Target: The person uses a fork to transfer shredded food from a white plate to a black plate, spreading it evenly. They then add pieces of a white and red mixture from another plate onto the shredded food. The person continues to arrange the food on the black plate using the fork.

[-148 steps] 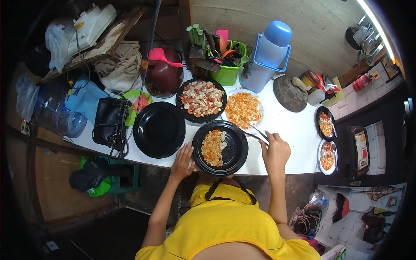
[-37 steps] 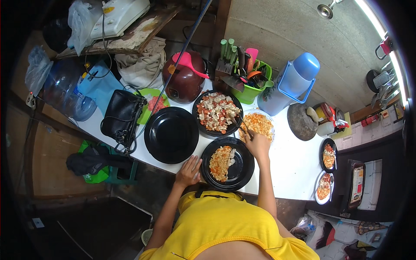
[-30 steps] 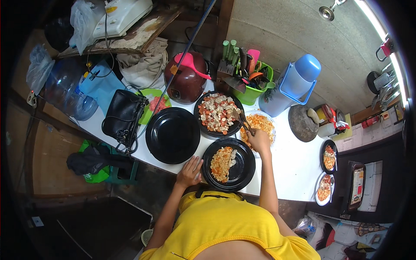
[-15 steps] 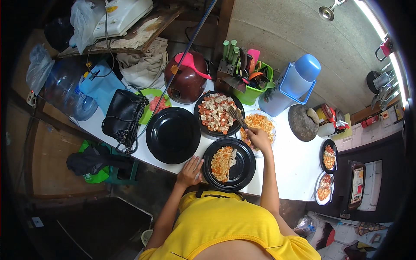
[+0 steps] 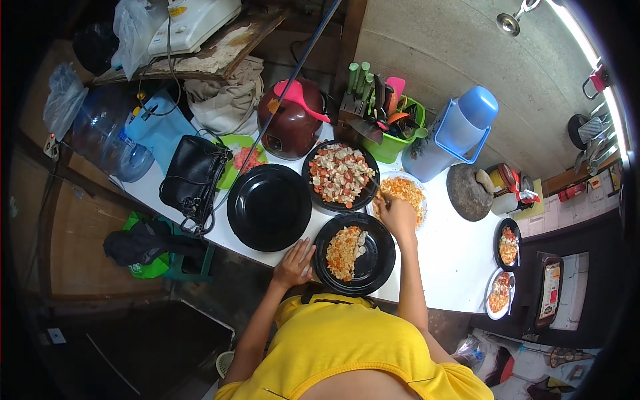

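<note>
My left hand (image 5: pixel 293 265) lies open at the table's near edge, its stretched fingers beside the rim of a black plate (image 5: pixel 373 273) holding orange-tinted fried rice (image 5: pixel 343 255) and a few pale slices. My right hand (image 5: pixel 399 217) is closed over a white plate (image 5: pixel 423 215) of the same rice. Only a dark bit of the brown fork shows at its fingers; the rest is hidden. Beyond, a black plate (image 5: pixel 312 193) is heaped with chopped sausage and pale pieces (image 5: pixel 340 175). A bare black plate (image 5: pixel 269 208) stands to the left.
Behind the plates stand a dark red rice cooker (image 5: pixel 292 133), a green utensil basket (image 5: pixel 387 150) and a blue jug (image 5: pixel 450 133). A black handbag (image 5: pixel 190 177) sits at left. On the right are a stone mortar (image 5: pixel 469 193) and two filled plates, one black (image 5: pixel 508 243), one white (image 5: pixel 499 293).
The fork's head has left the chopped sausage, and my right hand has drawn back slightly over the rice plate. My left hand has stayed beside the near plate.
</note>
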### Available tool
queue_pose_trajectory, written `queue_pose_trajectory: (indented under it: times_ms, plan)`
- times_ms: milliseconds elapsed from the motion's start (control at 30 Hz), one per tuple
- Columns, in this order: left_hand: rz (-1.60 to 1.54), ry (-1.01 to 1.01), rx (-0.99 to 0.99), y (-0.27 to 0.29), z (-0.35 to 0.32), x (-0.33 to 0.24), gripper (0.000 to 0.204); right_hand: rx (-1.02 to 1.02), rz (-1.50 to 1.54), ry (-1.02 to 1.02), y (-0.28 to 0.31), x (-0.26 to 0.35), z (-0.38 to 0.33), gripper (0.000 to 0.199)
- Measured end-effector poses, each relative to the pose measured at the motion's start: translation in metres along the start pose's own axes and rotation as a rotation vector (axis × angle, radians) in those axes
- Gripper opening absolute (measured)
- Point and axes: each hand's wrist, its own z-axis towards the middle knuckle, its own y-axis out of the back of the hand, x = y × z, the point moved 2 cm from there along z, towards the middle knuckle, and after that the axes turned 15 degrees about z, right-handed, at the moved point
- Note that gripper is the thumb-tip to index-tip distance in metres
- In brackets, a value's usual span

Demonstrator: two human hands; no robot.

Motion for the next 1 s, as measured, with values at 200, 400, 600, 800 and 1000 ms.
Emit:
queue_pose_trajectory:
  times_ms: [200, 400, 600, 800, 1000]
  plan:
    - [-0.007, -0.004, -0.009, -0.002, -0.001, 0.001, 0.060, -0.206, -0.320, 0.226, -0.002, -0.004, 0.011, 0.028]
    - [0.001, -0.003, -0.003, -0.003, -0.002, 0.001, 0.060, -0.168, -0.412, 0.336, -0.003, 0.012, 0.027, 0.024]
    - [0.014, -0.004, 0.010, -0.003, -0.002, 0.001, 0.060, -0.155, -0.401, 0.278, -0.008, 0.010, 0.030, 0.020]
    - [0.009, -0.005, 0.006, -0.005, -0.003, 0.001, 0.060, -0.191, -0.136, 0.207, 0.002, 0.006, 0.006, 0.020]
    - [0.012, -0.003, 0.008, -0.003, -0.002, 0.001, 0.060, -0.161, -0.027, 0.075, 0.011, -0.007, 0.004, 0.028]
